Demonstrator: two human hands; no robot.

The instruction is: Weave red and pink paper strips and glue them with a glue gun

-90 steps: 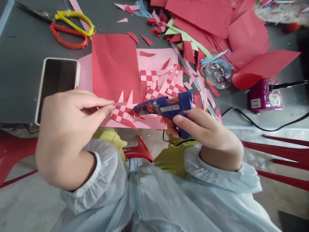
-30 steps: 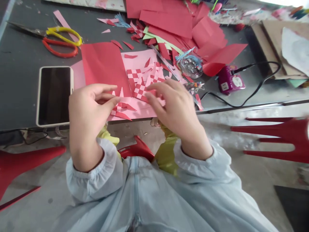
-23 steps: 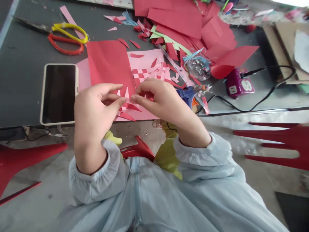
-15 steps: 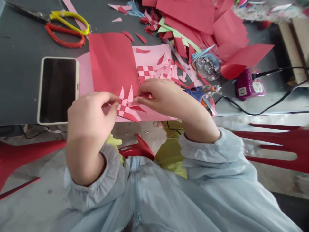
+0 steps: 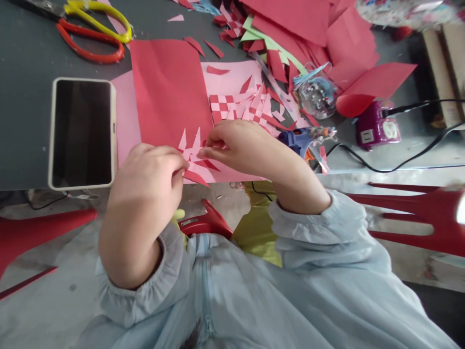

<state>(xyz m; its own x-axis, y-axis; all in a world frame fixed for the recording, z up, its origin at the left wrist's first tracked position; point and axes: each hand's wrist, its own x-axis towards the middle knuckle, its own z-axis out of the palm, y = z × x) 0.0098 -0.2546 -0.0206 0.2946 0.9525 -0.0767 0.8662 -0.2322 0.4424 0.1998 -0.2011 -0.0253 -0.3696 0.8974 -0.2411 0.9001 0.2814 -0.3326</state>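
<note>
A small woven paper piece [image 5: 198, 167] of red and pink strips lies near the table's front edge, its pointed strip ends sticking up and to the right. My left hand [image 5: 152, 169] has its fingers closed on the piece's left side and covers most of the checkered part. From the right, my right hand [image 5: 228, 140] pinches one of the pink strip ends between thumb and finger. Under the piece are a red paper sheet [image 5: 170, 87] and a pink sheet [image 5: 127, 104]. Just beyond my right hand lies another checkered woven piece [image 5: 221, 105] among loose strips.
A phone [image 5: 83, 133] and scissors with yellow and red handles [image 5: 90, 43] lie left. On the right are red paper sheets [image 5: 290, 22], a clear container of beads [image 5: 317, 97], a blue glue gun [image 5: 296, 138] and a purple box [image 5: 378, 125] with a black cable. Red chairs [image 5: 417, 208] stand below.
My left hand has shifted right over the woven paper piece, now hiding most of its checks. My right hand stays at the strip end. The view has tilted slightly.
</note>
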